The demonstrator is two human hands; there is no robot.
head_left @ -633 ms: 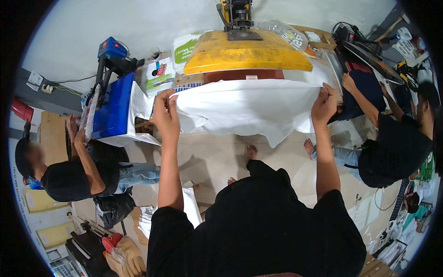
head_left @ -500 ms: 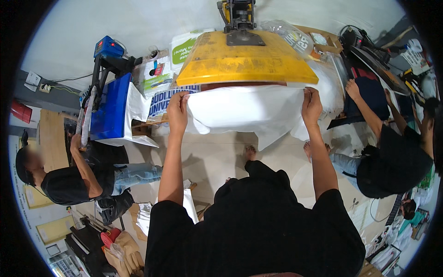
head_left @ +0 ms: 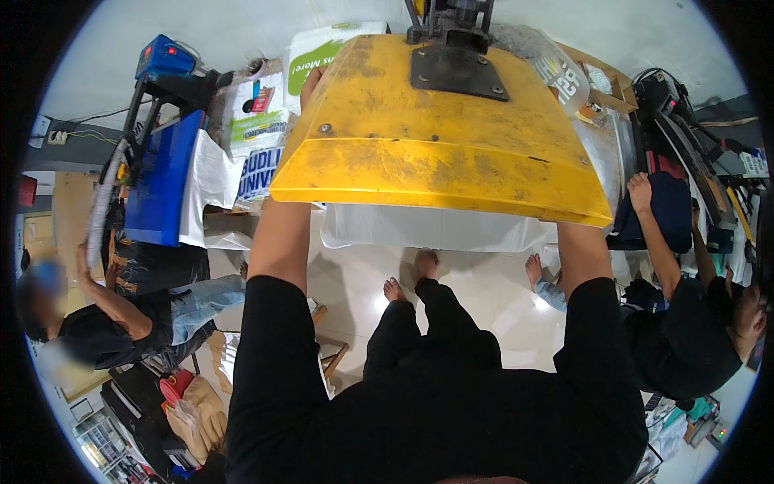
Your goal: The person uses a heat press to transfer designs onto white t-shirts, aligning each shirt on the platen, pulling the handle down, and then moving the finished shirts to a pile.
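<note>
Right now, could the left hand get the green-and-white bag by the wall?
Probably yes: part of the left hand shows past the yellow plate, right beside the green-and-white bag in this view, and nothing seems to lie between them. The plate hides the rest, though.

Looks bright, seemingly lit from above. Glares white on the floor [head_left: 504, 323], closer in than the left hand [head_left: 311, 87], beside soft shadows. Bends and blackens toward the rim; blurs over the co-worker's head [head_left: 42, 297], far left of that hand.
</note>
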